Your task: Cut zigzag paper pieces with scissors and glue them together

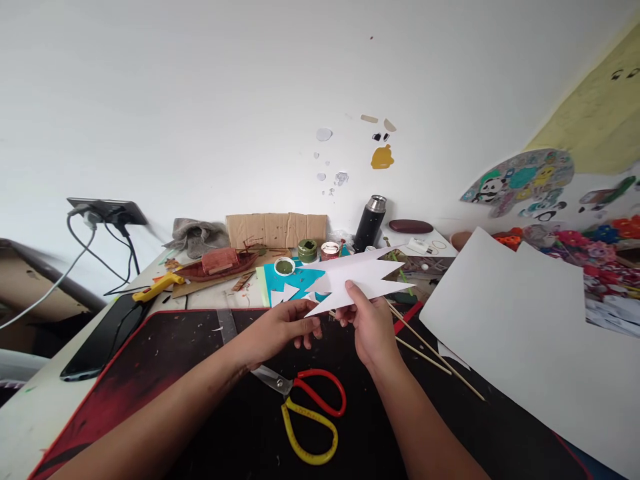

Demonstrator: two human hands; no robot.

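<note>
Pinching jagged white paper [371,271] | between right fingers [357,294] | left fingers [303,326] near corner

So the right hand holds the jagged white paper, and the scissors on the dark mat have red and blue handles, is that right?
Not quite: the head view shows the scissors with a red handle and a yellow handle, not blue.

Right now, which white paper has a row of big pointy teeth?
The white paper pinched in the right hand. Its right end is cut into zigzag points; the big sheet has long straight edges, and the little scraps have few corners.
</note>
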